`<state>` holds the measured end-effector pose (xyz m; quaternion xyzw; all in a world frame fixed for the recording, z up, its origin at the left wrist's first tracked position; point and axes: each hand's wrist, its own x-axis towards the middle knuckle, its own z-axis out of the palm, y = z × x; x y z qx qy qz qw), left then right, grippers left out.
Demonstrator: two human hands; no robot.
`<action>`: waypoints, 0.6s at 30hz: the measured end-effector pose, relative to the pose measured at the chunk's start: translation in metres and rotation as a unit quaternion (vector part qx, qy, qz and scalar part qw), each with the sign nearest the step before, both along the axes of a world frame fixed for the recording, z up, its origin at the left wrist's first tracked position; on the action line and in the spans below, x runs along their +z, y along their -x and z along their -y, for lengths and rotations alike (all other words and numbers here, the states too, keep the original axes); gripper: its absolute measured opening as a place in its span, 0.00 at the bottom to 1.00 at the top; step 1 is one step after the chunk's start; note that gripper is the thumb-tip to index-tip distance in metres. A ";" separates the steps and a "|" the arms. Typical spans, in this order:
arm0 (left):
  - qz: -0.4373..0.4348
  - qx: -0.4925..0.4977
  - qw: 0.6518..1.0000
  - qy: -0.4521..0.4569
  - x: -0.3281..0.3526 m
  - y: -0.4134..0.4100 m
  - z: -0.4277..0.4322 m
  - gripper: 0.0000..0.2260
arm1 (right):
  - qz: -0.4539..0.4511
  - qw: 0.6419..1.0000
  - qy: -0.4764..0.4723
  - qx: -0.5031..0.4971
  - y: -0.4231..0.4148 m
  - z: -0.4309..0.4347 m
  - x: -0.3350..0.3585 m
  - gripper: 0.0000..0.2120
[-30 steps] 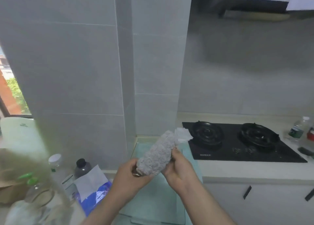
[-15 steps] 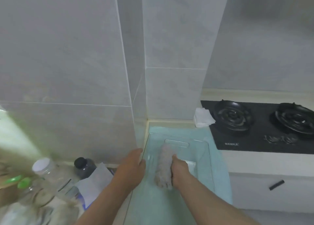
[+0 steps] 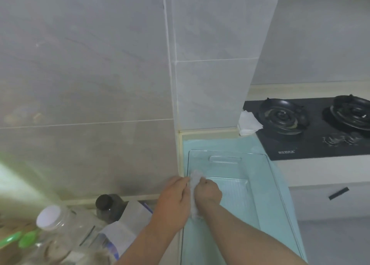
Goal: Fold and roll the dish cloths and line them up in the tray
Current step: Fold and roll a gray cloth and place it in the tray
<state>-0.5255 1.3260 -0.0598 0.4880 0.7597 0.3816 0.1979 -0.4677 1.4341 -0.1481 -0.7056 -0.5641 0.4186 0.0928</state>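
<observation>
Dish cloth point(image 3: 194, 195), rolled, is held at the left edge of the clear tray point(image 3: 224, 164), pinched between the left hand point(image 3: 174, 197) and right hand point(image 3: 208, 190); both seem curled round it, though blur hides the fingers. Soft, light and prone to unrolling, it is best gripped across the roll's middle

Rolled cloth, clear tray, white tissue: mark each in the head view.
rolled cloth point(image 3: 193, 198), head view, mid-length strip of grey pile.
clear tray point(image 3: 224, 158), head view, handle slot in far wall.
white tissue point(image 3: 249, 122), head view, its middle.
</observation>
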 end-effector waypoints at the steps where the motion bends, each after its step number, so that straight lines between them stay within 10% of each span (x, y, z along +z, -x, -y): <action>1: 0.000 -0.001 1.000 0.007 0.001 0.001 -0.001 0.12 | 0.029 0.999 0.010 0.013 0.000 -0.001 0.004 0.24; 5: 0.015 0.004 0.998 0.063 0.002 0.004 -0.006 0.13 | 0.019 0.994 0.100 0.028 -0.008 -0.006 0.016 0.22; 9: 0.036 -0.001 0.996 0.084 0.001 0.005 -0.006 0.08 | -0.239 0.957 0.153 -0.055 -0.015 0.003 0.023 0.18; 13: 0.043 -0.010 0.996 0.081 0.000 0.005 -0.006 0.08 | -0.314 0.931 0.169 -0.081 -0.012 0.006 0.025 0.15; 18: 0.020 -0.010 0.996 0.084 -0.007 0.006 -0.005 0.09 | -0.162 0.972 0.172 -0.008 -0.002 0.002 0.009 0.41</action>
